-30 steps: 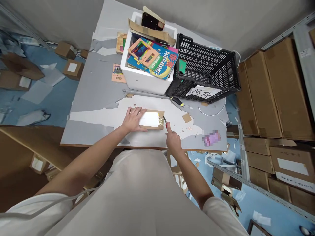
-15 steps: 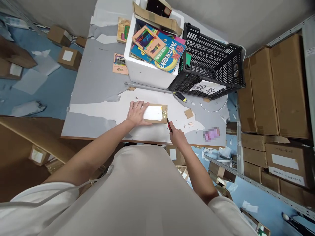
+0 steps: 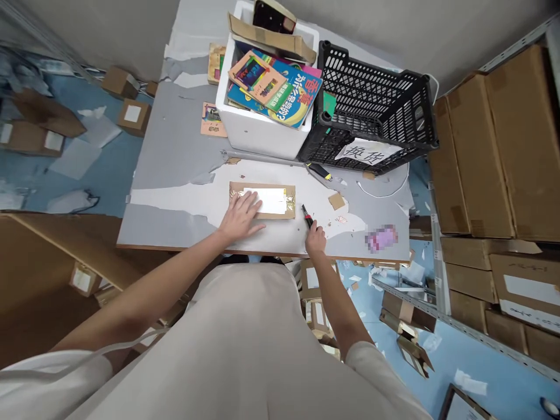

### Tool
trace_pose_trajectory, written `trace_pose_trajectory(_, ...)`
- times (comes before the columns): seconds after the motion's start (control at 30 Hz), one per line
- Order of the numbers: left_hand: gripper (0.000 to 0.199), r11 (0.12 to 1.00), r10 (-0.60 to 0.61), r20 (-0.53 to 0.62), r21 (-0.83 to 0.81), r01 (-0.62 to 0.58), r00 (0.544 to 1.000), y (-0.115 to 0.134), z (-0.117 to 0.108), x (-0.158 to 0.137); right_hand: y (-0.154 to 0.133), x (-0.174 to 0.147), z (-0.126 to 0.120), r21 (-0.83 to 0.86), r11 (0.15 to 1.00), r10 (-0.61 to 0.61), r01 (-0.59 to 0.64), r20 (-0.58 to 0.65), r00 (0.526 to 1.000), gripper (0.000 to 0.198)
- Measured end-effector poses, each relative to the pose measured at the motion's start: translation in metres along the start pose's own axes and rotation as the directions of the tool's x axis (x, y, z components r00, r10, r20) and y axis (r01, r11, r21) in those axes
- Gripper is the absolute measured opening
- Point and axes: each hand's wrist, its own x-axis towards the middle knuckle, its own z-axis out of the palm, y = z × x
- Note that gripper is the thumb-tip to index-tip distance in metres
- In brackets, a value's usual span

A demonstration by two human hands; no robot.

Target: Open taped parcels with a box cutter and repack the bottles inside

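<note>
A flat brown cardboard box [image 3: 289,214] with a white label and shiny tape at its ends lies on the worktable [image 3: 184,228]. Across the label's left part rests my left hand [image 3: 240,217], fingers spread, the thumb just off the box's near side. My right hand [image 3: 315,240] is wrapped round a black and red utility knife [image 3: 307,218]. Its blade points away from me, a little right of the box and apart from it.
Behind the box stand a white foam bin [image 3: 262,135] of books and a black plastic crate [image 3: 376,111]. A second, yellow-black cutter [image 3: 319,171] lies before the crate. Cardboard scraps [image 3: 336,201] are at right, and stacked cartons [image 3: 520,146] fill the shelf beyond.
The knife has come off the box's right end and moved right and slightly toward me. My left hand has slid a little left and nearer, showing the box's left end.
</note>
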Motion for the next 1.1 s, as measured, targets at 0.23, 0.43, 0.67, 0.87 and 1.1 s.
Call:
trace_pose_trajectory(0.23, 0.062, 0.998, -0.055, 0.032, -0.031, 0.056, 0.998, 0.016, 0.019, -0.028, -0.009, 0.008, -0.001, 0.018, 0.986, -0.158, 0.165, -0.200, 0.967, 0.059)
trace_pose_trajectory(0.43, 0.068, 0.996, -0.053, 0.085, -0.068, 0.059, 0.995, 0.010, 0.019, -0.025, -0.081, 0.032, -0.085, -0.200, 0.659, -0.752, 0.724, -0.174, 0.636, 0.066)
trace_pose_trajectory(0.67, 0.071, 0.996, -0.016, 0.086, -0.086, 0.024, 0.996, 0.011, 0.021, -0.031, -0.125, 0.070, -0.131, -0.291, 0.577, -0.778, 0.763, 0.089, 0.622, 0.046)
trace_pose_trajectory(0.87, 0.071, 0.996, -0.025, 0.092, -0.087, 0.033, 0.995, 0.005, 0.001, -0.026, -0.139, 0.101, -0.134, -0.200, 0.729, -0.676, 0.655, -0.063, 0.734, 0.043)
trace_pose_trajectory(1.1, 0.130, 0.994, 0.108, 0.235, -0.021, -0.106, 0.966, -0.067, -0.044, 0.016, -0.113, 0.038, -0.112, -0.254, 0.398, -0.909, 0.882, 0.019, 0.416, 0.043)
